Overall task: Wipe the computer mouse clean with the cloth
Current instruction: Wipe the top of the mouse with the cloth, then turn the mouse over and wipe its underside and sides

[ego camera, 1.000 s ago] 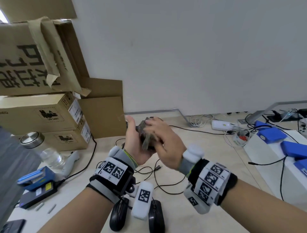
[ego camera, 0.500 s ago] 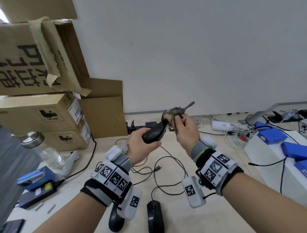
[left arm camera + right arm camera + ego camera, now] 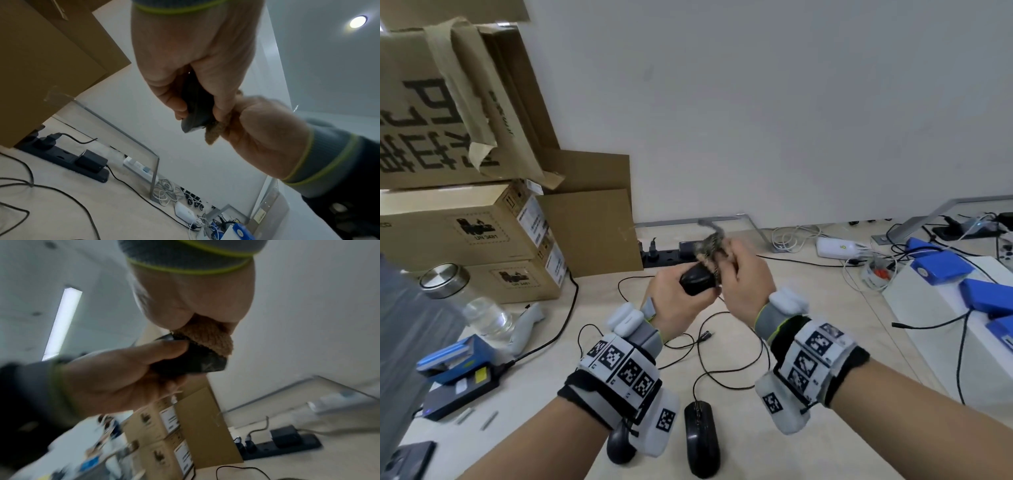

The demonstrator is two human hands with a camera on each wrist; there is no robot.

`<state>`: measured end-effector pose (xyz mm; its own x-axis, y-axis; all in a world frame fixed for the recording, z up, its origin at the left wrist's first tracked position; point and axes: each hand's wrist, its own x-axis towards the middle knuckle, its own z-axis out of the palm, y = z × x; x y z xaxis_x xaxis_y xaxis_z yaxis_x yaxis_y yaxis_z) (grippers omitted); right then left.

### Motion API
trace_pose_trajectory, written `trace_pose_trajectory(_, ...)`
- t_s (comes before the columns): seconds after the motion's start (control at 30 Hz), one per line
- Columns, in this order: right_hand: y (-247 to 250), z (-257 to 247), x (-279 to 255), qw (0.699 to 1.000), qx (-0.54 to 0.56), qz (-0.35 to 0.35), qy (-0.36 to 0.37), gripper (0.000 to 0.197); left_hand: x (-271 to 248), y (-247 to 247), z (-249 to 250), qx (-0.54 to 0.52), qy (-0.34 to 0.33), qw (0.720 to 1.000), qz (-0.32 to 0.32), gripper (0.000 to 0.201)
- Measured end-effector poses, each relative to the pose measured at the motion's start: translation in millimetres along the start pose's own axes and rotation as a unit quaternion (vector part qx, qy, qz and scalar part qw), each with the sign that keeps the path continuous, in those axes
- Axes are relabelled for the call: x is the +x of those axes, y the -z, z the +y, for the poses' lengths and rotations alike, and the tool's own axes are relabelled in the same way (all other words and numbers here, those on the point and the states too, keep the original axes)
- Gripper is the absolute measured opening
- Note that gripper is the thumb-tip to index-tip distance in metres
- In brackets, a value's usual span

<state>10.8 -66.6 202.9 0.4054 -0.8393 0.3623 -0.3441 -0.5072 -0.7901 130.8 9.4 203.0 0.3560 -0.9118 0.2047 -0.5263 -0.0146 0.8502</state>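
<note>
Gripping the computer mouse (image 3: pixel 695 283) up in the air over the worktop (image 3: pixel 808 294), we're curling our left hand (image 3: pixel 674 301) around its back end, thumb on one side and fingers on the other. It's looking like a light, hard, smooth plastic shell, so probably a bit slippery; holding it by the flanks like this is leaving the top free. Over on the right, our right hand (image 3: pixel 746 277) is bunching the cloth (image 3: pixel 709 247) in its fingers and pressing it on the front of the mouse. The cloth is looking soft, nubby and floppy, with a loose tail sticking out.

Writing-wise, we're only making out "UN 3481" on the cardboard boxes (image 3: pixel 482 226) at far left; the big black print above is too cropped to read.
</note>
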Motion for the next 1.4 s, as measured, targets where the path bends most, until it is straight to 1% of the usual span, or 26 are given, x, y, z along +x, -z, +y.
trace_pose_trajectory(0.1, -10.9, -15.1, -21.9, 0.989, -0.008, -0.072, 0.131, 0.033, 2.5, -1.4, -4.9, -0.008, 0.036, 0.999, 0.014, 0.024)
trace_pose_trajectory(0.17, -8.2, -8.0, -19.3, 0.985, -0.009, -0.081, 0.151, 0.036, 2.4, -0.4, -12.8, -0.030, -0.002, 1.000, -0.002, 0.028)
trace_pose_trajectory(0.23, -0.7, 6.3, -6.0, 0.995, -0.019, -0.059, 0.075, 0.031, -1.8, 1.4, -12.9, -0.013, -0.003, 1.000, -0.026, 0.012)
trace_pose_trajectory(0.27, 2.2, 14.4, 3.3, 0.999, -0.017, -0.031, 0.015, 0.025, -2.0, 1.4, -12.7, -0.035, 0.004, 0.999, -0.027, 0.016)
trace_pose_trajectory(0.33, 5.0, 30.2, 17.3, 0.994, 0.016, 0.035, -0.100, 0.019, -3.3, -1.6, -6.8, -0.160, 0.042, 0.986, -0.001, 0.049)
trace_pose_trajectory(0.37, 7.5, 33.4, 17.3, 0.989, 0.029, 0.068, -0.129, 0.022, -5.2, -3.8, -2.4, -0.225, 0.067, 0.972, 0.009, 0.058)
trace_pose_trajectory(0.4, 9.9, 32.1, 12.0, 0.985, 0.050, 0.089, -0.137, 0.021, -8.6, -5.7, 2.5, -0.275, 0.087, 0.957, 0.017, 0.059)
trace_pose_trajectory(0.43, 9.8, 26.2, 8.9, 0.985, 0.065, 0.097, -0.127, 0.016, -8.4, -7.1, 4.5, -0.309, 0.099, 0.946, 0.012, 0.053)
trace_pose_trajectory(0.47, 16.5, 33.4, 0.6, 0.984, 0.077, 0.095, -0.131, 0.013, -7.5, -25.5, 6.7, -0.348, 0.131, 0.928, -0.017, 0.042)
trace_pose_trajectory(0.5, 22.5, 38.7, -9.0, 0.984, 0.087, 0.087, -0.127, 0.020, -7.9, -42.4, 12.4, -0.386, 0.172, 0.905, -0.046, 0.033)
trace_pose_trajectory(0.53, 17.9, 32.9, -16.2, 0.987, 0.103, 0.074, -0.101, 0.028, -8.4, -44.2, 16.2, -0.421, 0.198, 0.883, -0.058, 0.034)
trace_pose_trajectory(0.6, 6.8, 20.9, -32.6, 0.995, 0.085, 0.038, -0.023, 0.038, -5.6, -49.4, 19.2, -0.519, 0.230, 0.820, -0.072, 0.060)
trace_pose_trajectory(0.67, -8.6, 14.4, -38.9, 0.994, 0.003, -0.013, 0.111, 0.042, 0.3, -48.7, 19.5, -0.591, 0.254, 0.763, -0.063, 0.079)
trace_pose_trajectory(0.7, -10.4, 18.8, -39.8, 0.986, -0.028, -0.037, 0.162, 0.042, 2.2, -50.0, 17.0, -0.600, 0.260, 0.754, -0.058, 0.084)
trace_pose_trajectory(0.73, -6.0, 29.7, -39.1, 0.981, -0.044, -0.048, 0.182, 0.040, 1.6, -55.0, 15.6, -0.604, 0.266, 0.748, -0.065, 0.086)
trace_pose_trajectory(0.8, 10.0, 50.8, -39.1, 0.986, -0.039, -0.043, 0.158, 0.038, -3.3, -68.3, 9.0, -0.556, 0.268, 0.781, -0.092, 0.077)
trace_pose_trajectory(0.83, 18.2, 57.7, -38.5, 0.993, -0.018, -0.037, 0.108, 0.037, -6.2, -73.2, 5.8, -0.510, 0.264, 0.811, -0.110, 0.064)
trace_pose_trajectory(0.87, 28.7, 67.4, -38.1, 0.999, -0.002, -0.029, 0.039, 0.035, -9.5, -82.6, 3.3, -0.469, 0.257, 0.835, -0.126, 0.048)
trace_pose_trajectory(0.93, 41.9, 86.7, -33.5, 0.993, 0.011, -0.002, -0.117, 0.023, -13.1, -94.0, -6.4, -0.400, 0.250, 0.874, -0.119, 0.021)
trace_pose_trajectory(0.97, 47.4, 98.1, -32.6, 0.982, 0.023, 0.013, -0.187, 0.018, -14.0, -100.3, -14.1, -0.372, 0.248, 0.887, -0.112, 0.015)
trace_pose_trajectory(1.0, 51.8, 108.9, -33.0, 0.969, 0.037, 0.035, -0.243, 0.023, -14.6, -105.2, -19.5, -0.350, 0.251, 0.896, -0.110, 0.015)
trace_pose_trajectory(1.03, 57.0, 122.2, -36.6, 0.955, 0.044, 0.059, -0.286, 0.032, -15.5, -115.8, -26.0, -0.338, 0.265, 0.896, -0.115, 0.020)
trace_pose_trajectory(1.1, 67.2, 152.9, -51.0, 0.937, 0.033, 0.085, -0.337, 0.044, -21.4, -143.2, -39.0, -0.336, 0.316, 0.878, -0.128, 0.032)
trace_pose_trajectory(1.3, 89.0, 198.3, -91.8, 0.931, -0.039, 0.032, -0.362, 0.021, -60.6, -233.1, -78.9, -0.209, 0.417, 0.856, -0.222, 0.096)
trace_pose_trajectory(1.37, 94.3, 207.3, -101.7, 0.935, -0.063, -0.004, -0.349, 0.019, -72.6, -264.4, -88.6, -0.150, 0.411, 0.870, -0.227, 0.108)
trace_pose_trajectory(1.4, 96.7, 210.9, -106.1, 0.937, -0.072, -0.021, -0.340, 0.018, -76.7, -277.4, -91.9, -0.121, 0.403, 0.878, -0.226, 0.108)
